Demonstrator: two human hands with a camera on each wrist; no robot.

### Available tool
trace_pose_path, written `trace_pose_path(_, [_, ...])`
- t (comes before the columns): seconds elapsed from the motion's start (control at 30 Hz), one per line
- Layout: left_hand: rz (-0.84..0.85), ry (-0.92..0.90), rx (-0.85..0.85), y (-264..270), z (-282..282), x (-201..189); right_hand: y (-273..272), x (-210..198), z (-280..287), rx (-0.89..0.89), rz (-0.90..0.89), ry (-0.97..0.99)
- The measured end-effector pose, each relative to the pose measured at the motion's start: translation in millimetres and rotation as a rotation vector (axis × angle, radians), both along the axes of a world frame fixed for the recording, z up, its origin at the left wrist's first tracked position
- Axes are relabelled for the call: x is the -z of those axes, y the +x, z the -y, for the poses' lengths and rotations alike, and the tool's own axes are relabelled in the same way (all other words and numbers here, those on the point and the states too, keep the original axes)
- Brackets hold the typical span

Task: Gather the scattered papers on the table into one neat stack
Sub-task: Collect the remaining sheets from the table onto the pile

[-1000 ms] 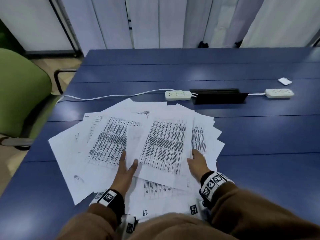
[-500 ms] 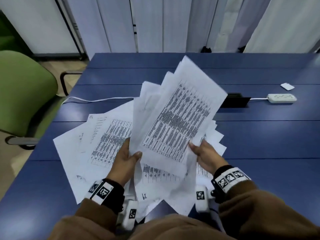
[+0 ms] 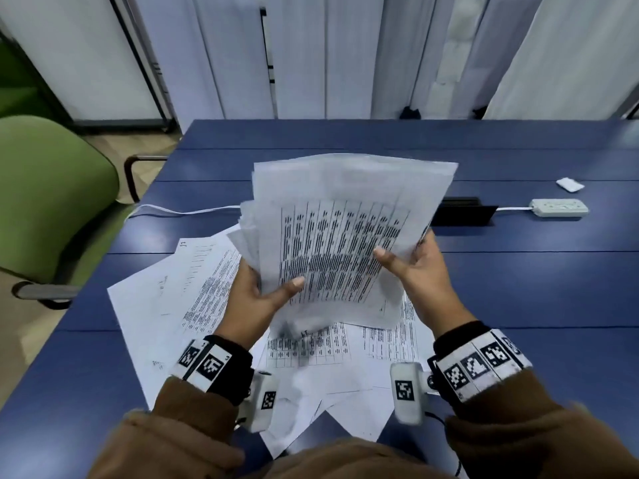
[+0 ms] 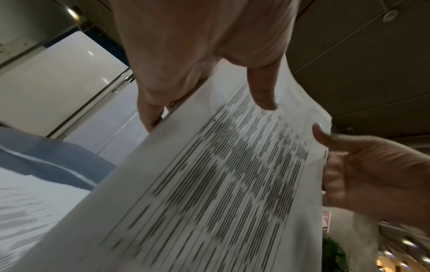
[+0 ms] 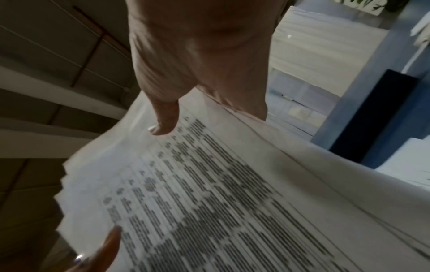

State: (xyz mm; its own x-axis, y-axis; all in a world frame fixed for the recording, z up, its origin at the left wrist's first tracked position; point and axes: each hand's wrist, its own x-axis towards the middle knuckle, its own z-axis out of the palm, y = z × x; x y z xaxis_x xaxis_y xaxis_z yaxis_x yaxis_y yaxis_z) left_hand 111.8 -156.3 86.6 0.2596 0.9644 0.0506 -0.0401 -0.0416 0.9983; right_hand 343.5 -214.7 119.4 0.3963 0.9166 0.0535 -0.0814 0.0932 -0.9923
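So I've got a bundle of sheets (image 3: 332, 243) up off the table (image 3: 518, 288), held between both hands, and the job right now is squaring it up before I go back for the rest.

Starting left: off past my left hand (image 3: 254, 302) there are loose sheets (image 3: 179, 299) fanned out flat on the table, and more lie right under my wrists. Those aren't gathered yet, so I'd say I'm maybe halfway.

Left hand itself: thumb on the printed face near the bottom left corner, fingers curled round the back, so it's pinching the bundle. From the left wrist camera you can see the thumb pressing the top page and a fingertip poking out past the edge.

In between my hands the bundle stands tilted away from me, and its left edge is stepped, several sheets sticking out unevenly. That's the bit to fix.

Right hand (image 3: 418, 271): thumb on the front by the right edge, fingers behind, also gripping.

How I'd do it well: loosen both grips a little, keep palms flat on the side edges, then tap the bottom edge on a bare bit of table just beyond my hands so the sheets drop level. Don't squeeze, or the pages buckle and stay crooked. Then turn it and tap a side edge too.

Further right of my right hand sit a power strip (image 3: 559, 207) and a small white thing (image 3: 570, 184), well clear.
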Motion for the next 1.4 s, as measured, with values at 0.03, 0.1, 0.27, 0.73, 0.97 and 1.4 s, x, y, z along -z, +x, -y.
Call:
trace_pose_path(0.03, [0.013, 0.009, 0.010, 2.0, 1.1, -4.7, -2.3, -6.3, 1.1, -0.005, 0.021, 0.023])
trace_pose_path(0.1, [0.025, 0.050, 0.026, 5.6, 2.0, -13.9, -8.8, -18.7, 3.0, -0.006, 0.062, 0.078])
trace_pose_path(0.27, [0.105, 0.095, -0.048, 15.3, -1.1, -28.3, -25.5, -32.8, 5.9, 0.076, 0.220, 0.223])
trace_pose_path(0.73, [0.135, 0.120, -0.070, 11.4, -3.4, -25.0, -27.3, -40.9, 11.7, 0.324, 0.685, 0.362])
trace_pose_path(0.97, [0.181, 0.142, -0.068, 12.6, -4.3, -24.6, -28.9, -36.6, 15.9, 0.340, 0.783, 0.367])
trace_pose_path(1.4, [0.234, 0.275, -0.334, 27.0, -9.1, -63.9, -37.5, -32.9, 16.9, 0.335, 0.843, 0.373])
